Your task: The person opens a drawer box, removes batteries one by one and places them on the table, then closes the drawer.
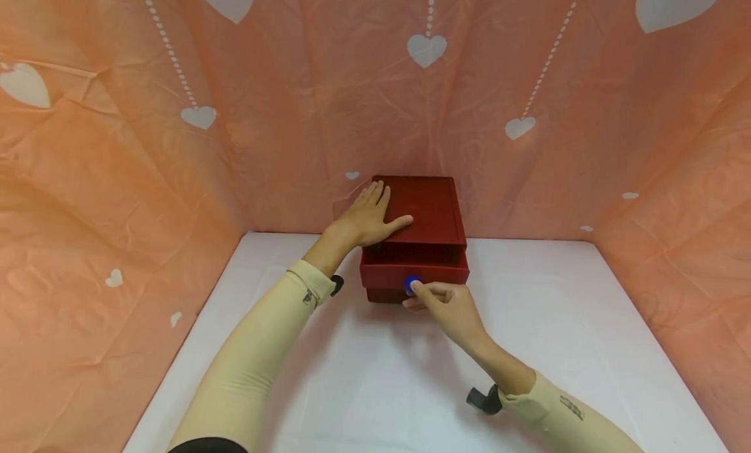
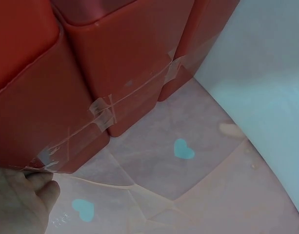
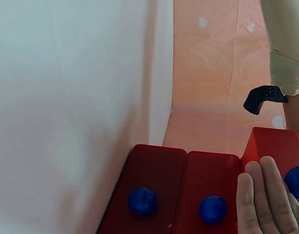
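Observation:
A red drawer cabinet (image 1: 425, 208) stands on the white table against the back wall. Its top drawer (image 1: 381, 276) sticks out partway, leaving a dark gap under the cabinet's top. With its fingers spread, my left hand (image 1: 365, 223) rests on the top panel near the left edge. The thumb and index finger of my right hand (image 1: 457, 313) pinch the blue knob (image 1: 409, 283) of the pulled-out drawer. In the right wrist view the two lower drawers sit flush, each with a round blue knob (image 3: 212, 209) of its own.
Clear tape (image 2: 104, 114) runs down the cabinet's side across the drawer units. Peach cloth (image 1: 352, 81) with white hearts hangs at the back and both sides. A white cloth covers the table (image 1: 364, 388) in front of the cabinet.

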Tool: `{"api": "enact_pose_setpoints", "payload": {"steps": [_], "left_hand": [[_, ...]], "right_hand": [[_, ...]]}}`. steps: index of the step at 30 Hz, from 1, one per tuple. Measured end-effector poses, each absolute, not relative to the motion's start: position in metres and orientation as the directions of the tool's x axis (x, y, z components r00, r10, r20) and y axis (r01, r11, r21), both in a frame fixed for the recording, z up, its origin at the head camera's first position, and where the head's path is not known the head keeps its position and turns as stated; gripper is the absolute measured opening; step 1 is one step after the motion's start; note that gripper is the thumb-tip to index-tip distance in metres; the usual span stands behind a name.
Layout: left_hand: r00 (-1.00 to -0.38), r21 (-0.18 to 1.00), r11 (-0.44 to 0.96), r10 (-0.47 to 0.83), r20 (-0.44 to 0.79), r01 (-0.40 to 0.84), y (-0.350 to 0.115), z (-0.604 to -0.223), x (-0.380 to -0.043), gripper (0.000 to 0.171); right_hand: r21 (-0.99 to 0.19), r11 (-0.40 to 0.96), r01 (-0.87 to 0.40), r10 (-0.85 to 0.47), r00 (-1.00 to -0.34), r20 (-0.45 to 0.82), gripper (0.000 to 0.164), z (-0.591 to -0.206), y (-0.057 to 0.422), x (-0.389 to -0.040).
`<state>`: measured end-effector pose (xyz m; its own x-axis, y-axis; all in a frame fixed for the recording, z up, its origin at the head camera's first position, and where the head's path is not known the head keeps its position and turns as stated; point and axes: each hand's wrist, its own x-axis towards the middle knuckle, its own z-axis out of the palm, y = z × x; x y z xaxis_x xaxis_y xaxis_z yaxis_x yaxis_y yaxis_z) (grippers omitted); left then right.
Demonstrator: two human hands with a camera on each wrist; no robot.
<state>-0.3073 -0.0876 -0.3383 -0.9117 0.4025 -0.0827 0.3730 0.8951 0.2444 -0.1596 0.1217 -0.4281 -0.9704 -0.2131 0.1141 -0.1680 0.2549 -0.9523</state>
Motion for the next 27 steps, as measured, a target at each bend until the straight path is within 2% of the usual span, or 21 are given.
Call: {"api": "enact_pose_setpoints", "payload": {"steps": [27], "left_hand": [[-0.911, 0.269, 0.889, 0.405, -0.083, 0.371, -0.090, -0.338, -0.306, 0.102]], "right_hand": [[-0.957, 0.222, -0.186, -0.218, -0.966, 0.137, 0.032, -0.434, 0.122, -0.139]]}}
